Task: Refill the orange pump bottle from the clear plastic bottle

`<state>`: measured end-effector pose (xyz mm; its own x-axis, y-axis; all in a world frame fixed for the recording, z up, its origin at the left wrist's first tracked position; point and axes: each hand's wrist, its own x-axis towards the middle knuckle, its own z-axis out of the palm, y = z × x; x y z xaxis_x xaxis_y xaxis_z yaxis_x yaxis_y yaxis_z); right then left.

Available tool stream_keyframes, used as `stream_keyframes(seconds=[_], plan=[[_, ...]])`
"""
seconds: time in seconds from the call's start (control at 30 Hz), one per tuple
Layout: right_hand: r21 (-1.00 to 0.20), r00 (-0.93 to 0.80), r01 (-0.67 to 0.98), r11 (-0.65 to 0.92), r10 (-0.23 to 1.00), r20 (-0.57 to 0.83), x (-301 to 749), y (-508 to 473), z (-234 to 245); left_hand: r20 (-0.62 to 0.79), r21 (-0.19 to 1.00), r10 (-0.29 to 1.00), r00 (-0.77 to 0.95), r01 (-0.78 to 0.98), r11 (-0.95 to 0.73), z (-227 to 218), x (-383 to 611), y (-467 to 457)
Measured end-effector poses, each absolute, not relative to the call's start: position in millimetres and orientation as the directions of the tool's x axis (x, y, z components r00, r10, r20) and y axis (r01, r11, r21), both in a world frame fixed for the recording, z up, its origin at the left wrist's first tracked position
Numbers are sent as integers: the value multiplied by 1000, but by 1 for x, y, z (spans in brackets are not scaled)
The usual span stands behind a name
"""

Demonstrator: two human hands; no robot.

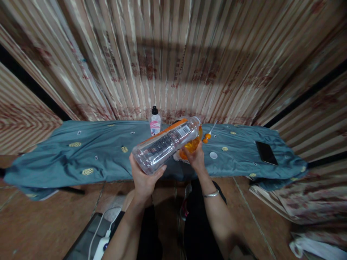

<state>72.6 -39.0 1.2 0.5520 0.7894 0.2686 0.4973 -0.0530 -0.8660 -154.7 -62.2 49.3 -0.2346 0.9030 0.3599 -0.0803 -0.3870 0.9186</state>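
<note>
- Dim, muted indoor light covered the scene, seemingly from above; the brown tiled floor looked darker than the blue-green cloth with yellow pineapple prints.
- A broad, soft shadow crossed the pleated beige curtain with red floral patterns.
- White glare streaked the large clear plastic bottle, its small label print too soft to read.
- Wide-angle distortion fanned the curtain's pleats outward; the corners were blurred.

Floral curtains and pineapple-print cloth suggest a home.
</note>
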Motion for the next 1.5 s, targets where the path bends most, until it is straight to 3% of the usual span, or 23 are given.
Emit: stream_keyframes(seconds=[0.87, 1.13, 1.5], plan=[[-839, 537, 539, -75, 798, 274, 83, -37, 2, 406, 902, 893, -195, -72, -426, 51, -160, -51], [-872, 557, 485, -64, 791, 252, 88, -32, -4, 335, 934, 919, -207, -53, -352, 54, -161, -53], [-908, 478, 413, 75, 830, 286, 90, -24, -8, 296, 948, 928, -225, -52, -315, 58, -161, -54]])
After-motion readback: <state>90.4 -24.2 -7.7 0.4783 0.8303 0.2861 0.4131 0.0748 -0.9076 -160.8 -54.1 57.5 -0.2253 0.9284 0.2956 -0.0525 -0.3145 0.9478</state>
